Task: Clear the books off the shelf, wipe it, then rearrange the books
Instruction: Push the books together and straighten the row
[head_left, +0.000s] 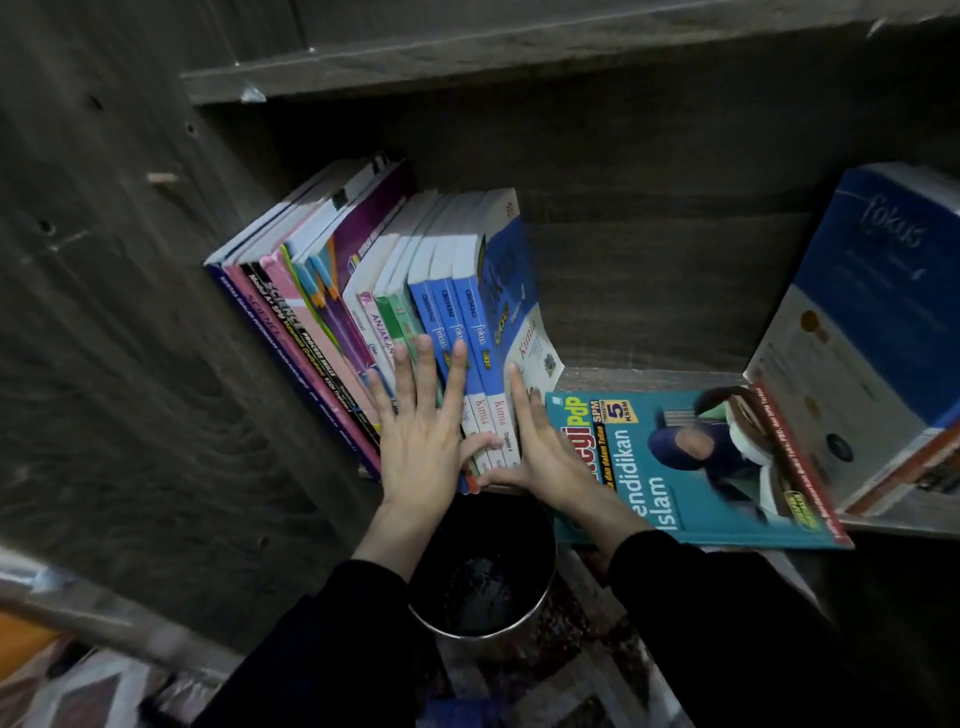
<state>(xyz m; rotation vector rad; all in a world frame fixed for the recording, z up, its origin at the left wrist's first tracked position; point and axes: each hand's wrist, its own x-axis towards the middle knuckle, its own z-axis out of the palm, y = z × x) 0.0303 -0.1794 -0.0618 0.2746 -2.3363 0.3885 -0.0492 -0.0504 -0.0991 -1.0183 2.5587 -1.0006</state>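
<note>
A row of books (363, 291) stands leaning left against the dark wooden shelf's side wall (156, 312). Several blue "fokus" books (470, 312) are at its right end. My left hand (421, 436) lies flat with straight fingers on the spines of the row. My right hand (540, 447) presses flat with straight fingers against the cover of the rightmost blue book (511, 280), whose cover bends out. A teal "Pendidikan Islam" book (701, 467) lies flat on the shelf board (649, 376), partly under my right wrist. A thick blue and white "fokus" book (872, 338) leans at the right.
A dark round bin (483, 566) with a metal rim stands on the floor just below the shelf edge, between my forearms. The upper shelf board (519, 57) runs overhead. A patterned rug (104, 691) covers the floor at lower left.
</note>
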